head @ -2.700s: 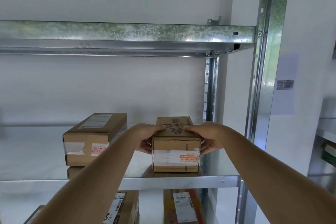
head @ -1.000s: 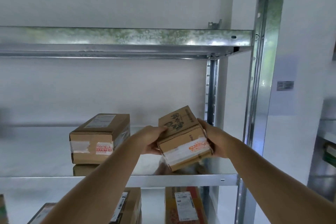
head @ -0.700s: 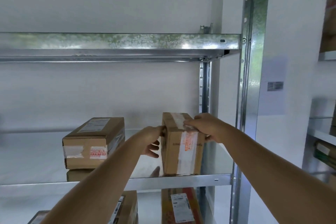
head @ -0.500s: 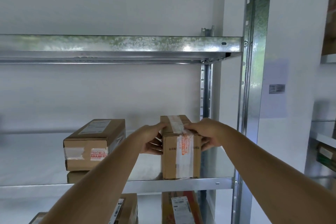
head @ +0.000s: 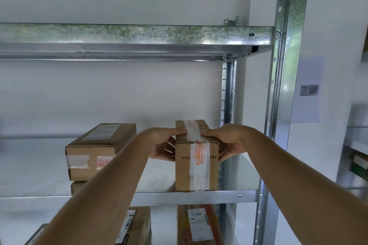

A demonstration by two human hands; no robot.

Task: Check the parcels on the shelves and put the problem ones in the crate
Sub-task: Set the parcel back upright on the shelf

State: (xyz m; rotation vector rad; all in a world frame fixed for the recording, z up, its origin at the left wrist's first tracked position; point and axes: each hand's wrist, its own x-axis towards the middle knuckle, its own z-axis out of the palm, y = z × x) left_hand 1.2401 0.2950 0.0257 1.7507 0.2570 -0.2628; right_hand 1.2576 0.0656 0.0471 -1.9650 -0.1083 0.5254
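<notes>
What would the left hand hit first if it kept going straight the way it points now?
The left hand points right, and its fingers already touch the upright parcel held between both hands. Past that lies the right hand, though depth is hard to judge.

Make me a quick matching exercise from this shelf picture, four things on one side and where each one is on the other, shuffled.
Things
1. taped parcel
2. labelled parcel
3. left hand
4. right hand

Places
A. lying flat on the shelf, to the left, untouched
B. on the right side of the taped parcel, thumb on top
C. standing upright at the shelf's front edge
D. on the left side of the taped parcel, thumb on top

Pairs: 1-C, 2-A, 3-D, 4-B
</notes>
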